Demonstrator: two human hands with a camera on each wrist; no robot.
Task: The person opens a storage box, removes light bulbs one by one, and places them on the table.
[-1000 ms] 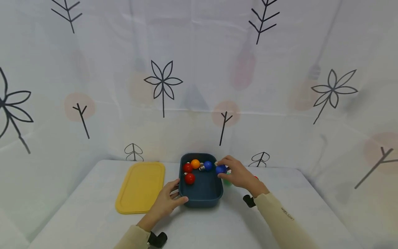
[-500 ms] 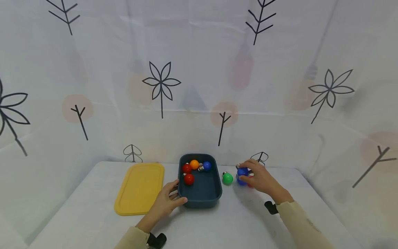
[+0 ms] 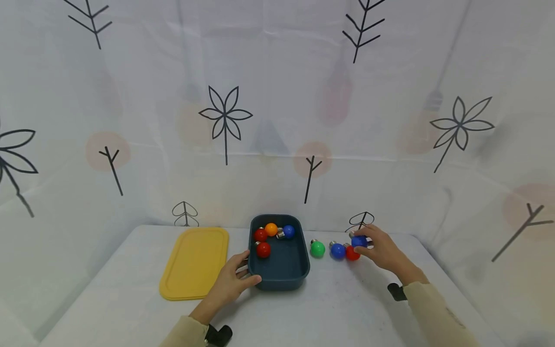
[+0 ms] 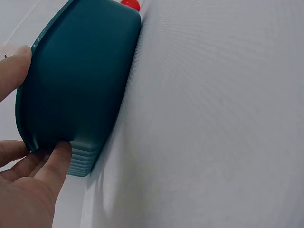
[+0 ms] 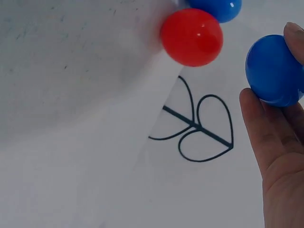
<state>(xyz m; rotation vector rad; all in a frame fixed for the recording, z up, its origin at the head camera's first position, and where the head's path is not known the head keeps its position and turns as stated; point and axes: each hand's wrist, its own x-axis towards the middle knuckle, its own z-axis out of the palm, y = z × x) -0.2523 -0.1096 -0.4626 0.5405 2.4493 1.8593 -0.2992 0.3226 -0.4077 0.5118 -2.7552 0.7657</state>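
My right hand (image 3: 381, 248) pinches a blue light bulb (image 5: 271, 71) between thumb and fingers, above the table at the right. Close beneath it, a red bulb (image 3: 352, 253) lies beside another blue bulb (image 3: 337, 251). A green bulb (image 3: 317, 249) sits nearer the dark teal bin (image 3: 282, 284). My left hand (image 3: 230, 284) holds the bin at its near left corner, thumb by the near rim and fingers against the left wall (image 4: 88, 154). Inside the bin lie two red bulbs (image 3: 263, 249), an orange bulb (image 3: 271, 229) and a blue bulb (image 3: 288, 232).
A flat yellow panel with rounded corners (image 3: 195, 264) lies left of the bin, behind my left hand. The white table (image 3: 312, 313) reaches a patterned white cloth backdrop (image 3: 269, 120) right behind the bin.
My right hand, holding the blue bulb, has moved right from the bin's right rim, past the green bulb, to above the red one. The left hand stays at the bin.
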